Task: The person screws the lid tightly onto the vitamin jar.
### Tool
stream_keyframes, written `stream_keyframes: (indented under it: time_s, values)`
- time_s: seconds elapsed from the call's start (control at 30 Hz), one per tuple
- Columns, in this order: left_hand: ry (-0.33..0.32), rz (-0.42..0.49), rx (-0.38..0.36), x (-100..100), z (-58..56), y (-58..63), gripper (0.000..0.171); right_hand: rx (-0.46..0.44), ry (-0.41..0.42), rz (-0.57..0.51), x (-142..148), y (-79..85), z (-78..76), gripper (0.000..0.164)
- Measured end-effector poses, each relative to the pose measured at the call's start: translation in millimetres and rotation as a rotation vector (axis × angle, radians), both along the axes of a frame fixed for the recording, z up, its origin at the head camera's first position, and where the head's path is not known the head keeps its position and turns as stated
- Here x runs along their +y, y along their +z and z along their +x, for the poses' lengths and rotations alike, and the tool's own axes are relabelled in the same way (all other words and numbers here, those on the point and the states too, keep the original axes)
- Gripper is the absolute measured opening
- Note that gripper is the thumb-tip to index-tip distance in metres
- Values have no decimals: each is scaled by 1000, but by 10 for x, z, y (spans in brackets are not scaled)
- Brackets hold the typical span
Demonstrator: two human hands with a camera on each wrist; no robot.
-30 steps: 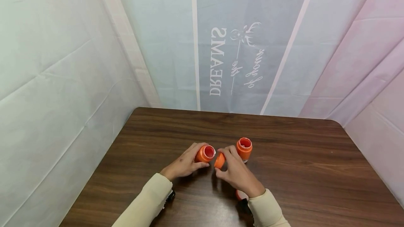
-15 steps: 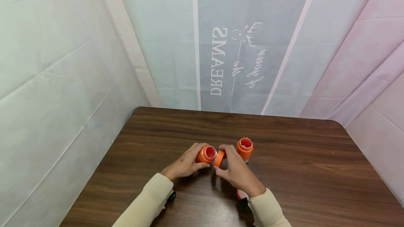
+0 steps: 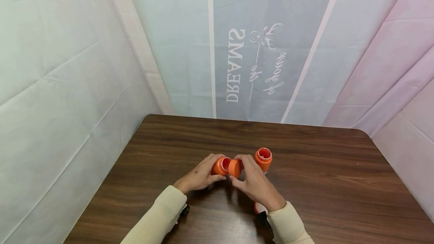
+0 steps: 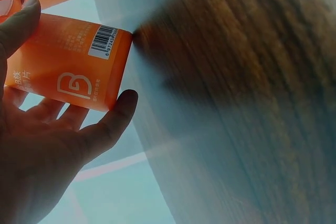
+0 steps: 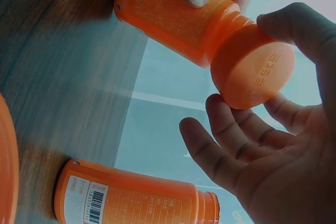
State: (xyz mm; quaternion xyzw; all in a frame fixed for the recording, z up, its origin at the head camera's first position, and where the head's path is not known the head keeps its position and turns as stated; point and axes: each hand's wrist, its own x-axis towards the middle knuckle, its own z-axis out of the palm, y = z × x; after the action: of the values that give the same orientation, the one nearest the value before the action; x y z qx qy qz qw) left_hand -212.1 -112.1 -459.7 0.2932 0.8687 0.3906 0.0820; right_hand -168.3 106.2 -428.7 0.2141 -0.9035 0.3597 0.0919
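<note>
My left hand [image 3: 200, 177] grips an orange plastic bottle [image 3: 218, 166], tilted toward the right, its red inside partly showing. In the left wrist view, this bottle [image 4: 79, 61] bears a barcode and a white letter B. My right hand [image 3: 253, 183] pinches an orange screw cap [image 3: 234, 168] between thumb and fingers. That cap [image 5: 254, 69] sits right at the bottle's mouth in the right wrist view; I cannot tell whether it is on the thread. A second orange bottle [image 3: 263, 164] stands upright and uncapped, just beyond my right hand.
Beside my right wrist lies a round orange-rimmed piece with a pale inside [image 3: 259, 209], partly hidden by the wrist camera. The dark wooden table [image 3: 325, 168] meets a printed cloth backdrop [image 3: 190, 48] at its far edge.
The cap in my right hand has turned to face the bottle and come left onto its mouth. The left hand and bottle have barely moved. The second bottle stays in place.
</note>
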Motion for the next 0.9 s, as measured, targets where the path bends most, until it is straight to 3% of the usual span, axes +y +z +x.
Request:
stream_keyframes:
  time_s: [0.9]
  values:
    - [-32,-69,59,62,11,7,54,60,0,99,-27,47,4,55]
